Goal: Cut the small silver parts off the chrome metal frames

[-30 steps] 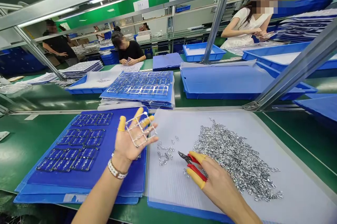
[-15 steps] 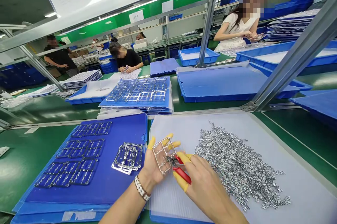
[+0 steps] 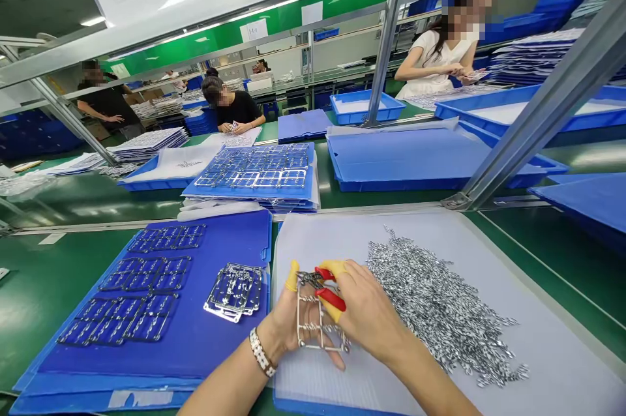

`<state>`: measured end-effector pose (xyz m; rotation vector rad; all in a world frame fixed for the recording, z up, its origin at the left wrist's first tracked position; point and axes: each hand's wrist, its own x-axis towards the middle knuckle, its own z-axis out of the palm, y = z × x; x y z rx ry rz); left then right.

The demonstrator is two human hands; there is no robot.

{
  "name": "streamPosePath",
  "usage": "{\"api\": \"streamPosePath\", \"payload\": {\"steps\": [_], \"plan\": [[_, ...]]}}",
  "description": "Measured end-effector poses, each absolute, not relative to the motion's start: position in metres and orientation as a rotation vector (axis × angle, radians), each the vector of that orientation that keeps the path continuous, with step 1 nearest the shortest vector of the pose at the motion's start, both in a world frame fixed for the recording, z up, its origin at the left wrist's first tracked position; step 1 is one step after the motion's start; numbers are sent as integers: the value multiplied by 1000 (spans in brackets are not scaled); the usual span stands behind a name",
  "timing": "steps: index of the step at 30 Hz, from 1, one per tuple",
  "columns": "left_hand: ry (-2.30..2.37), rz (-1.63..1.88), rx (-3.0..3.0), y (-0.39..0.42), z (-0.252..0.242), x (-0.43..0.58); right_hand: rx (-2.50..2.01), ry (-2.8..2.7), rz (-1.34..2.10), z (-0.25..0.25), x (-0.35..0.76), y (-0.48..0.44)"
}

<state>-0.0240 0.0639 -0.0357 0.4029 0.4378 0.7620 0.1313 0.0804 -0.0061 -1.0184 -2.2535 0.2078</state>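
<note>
My left hand (image 3: 282, 317), with a yellow finger cot on the thumb, holds a shiny metal frame (image 3: 310, 325) with small parts joined inside it. Red-handled pliers (image 3: 331, 298) are gripped in my right hand (image 3: 368, 312), which also wears yellow finger cots. Their jaws meet the upper edge of the frame beside my left thumb; whether they are closed on the metal I cannot tell. Right of my hands, a large heap of small shiny metal pieces (image 3: 435, 302) lies on a whitish sheet (image 3: 337, 233). A loose pile of similar frames (image 3: 235, 292) is left of my left wrist.
Rows of metal frames (image 3: 120, 319) lie on a dark blue sheet (image 3: 147, 358) at left. Beyond the bench edge are stacked sheets topped with frames (image 3: 252, 168) and a blue tray (image 3: 401, 162). A slanted metal post (image 3: 533, 90) stands at right. Co-workers sit farther back.
The frame has turned in my left hand and tilted, its lower edge now toward me. The pliers have moved up and slightly left to the frame's upper edge.
</note>
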Motion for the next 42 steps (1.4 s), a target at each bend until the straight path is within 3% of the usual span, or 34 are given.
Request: {"api": "streamPosePath", "payload": {"steps": [11,20,31,42], "plan": [[389,946,539,57,-33,-18,-1212,-2057,548,-32,137,103],[521,1006,372,63,-28,-17,-1223,-1956,398,-36,127,98],[480,1163,270,66,-23,-18,-1210,-2333,-159,-9,129,65],[533,1168,294,66,-31,-19,-1297,-2387,-158,0,121,61]]}}
